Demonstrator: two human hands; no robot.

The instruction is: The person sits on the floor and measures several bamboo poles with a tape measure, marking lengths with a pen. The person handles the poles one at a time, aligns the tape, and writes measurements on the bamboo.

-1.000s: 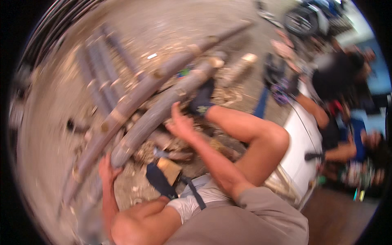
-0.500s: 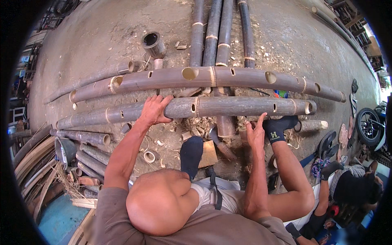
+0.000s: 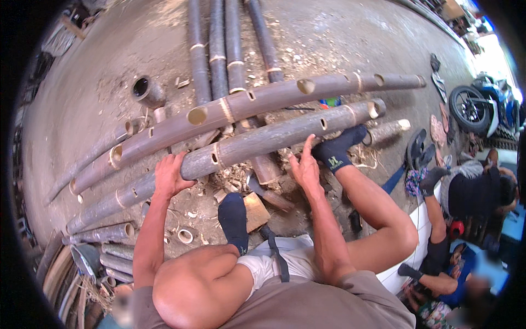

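A long grey-brown bamboo pole with small rectangular slots lies crosswise before me, its right end cut open. My left hand is closed over it left of the middle, fingers across the top and thumb on the near side. My right hand is open, index finger stretched to the pole's near edge beside a slot; whether the fingertip touches is unclear. Beyond lies a second bamboo pole with larger round holes and slots. My socked right foot is against the near pole's right part.
Several dark bamboo poles reach away at the back. A wooden-handled tool and a wood block lie among shavings. A bamboo cup stands far left, cut bamboo near left. Sandals, a motorbike wheel and people are at right.
My view has turned, so both poles now slant up to the right and more of the people at right shows. Both hands keep about the same places along the near pole.
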